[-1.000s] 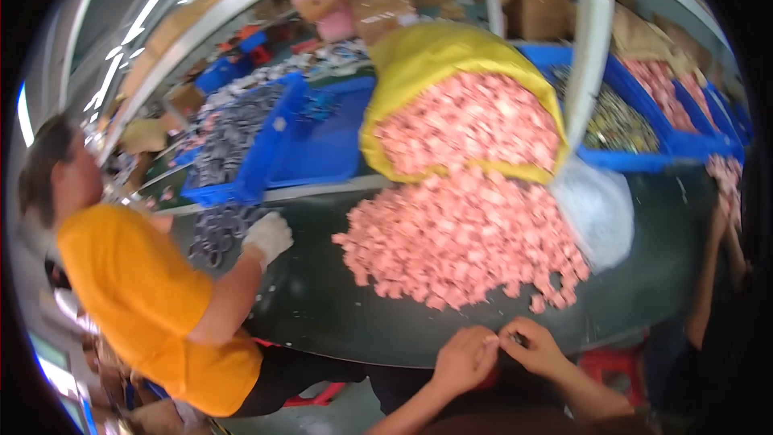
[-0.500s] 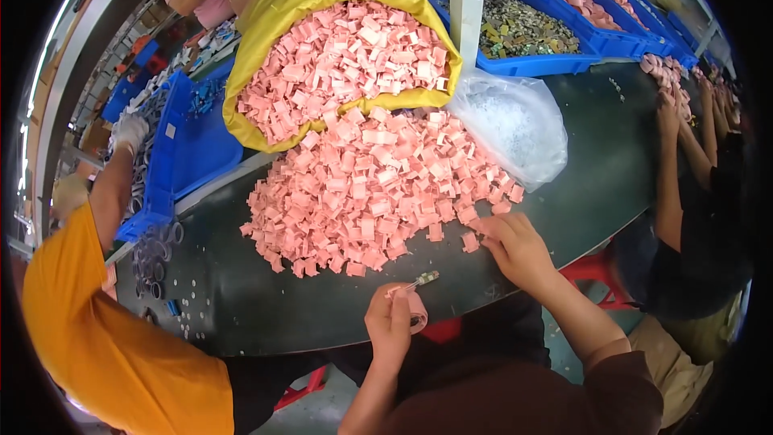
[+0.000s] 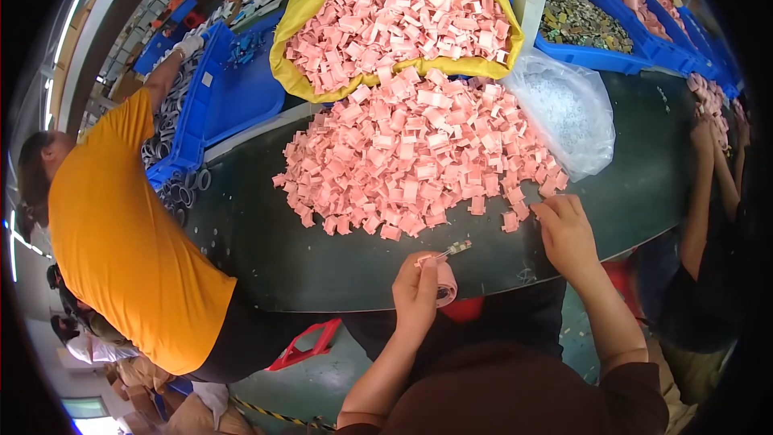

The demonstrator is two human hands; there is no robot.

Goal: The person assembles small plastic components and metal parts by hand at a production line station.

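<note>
My left hand is closed around a pink ring-shaped plastic housing near the table's front edge. From its top, thin leads run to a small circuit board that sticks out to the right. My right hand is at the right front edge of a heap of small pink plastic clips. Its thumb and forefinger are drawn together, and whatever is between them is too small to make out. One clip lies just left of those fingertips.
Behind the heap, a yellow sack spills more clips. Beside it lies a clear plastic bag. Blue bins of small parts stand at the back right. A person in an orange shirt reaches into a blue bin at left.
The whole view has shifted, so the table sits higher and further right. My left hand still grips the housing; my right hand stays by the heap's edge. The orange-shirted person shows more fully.
</note>
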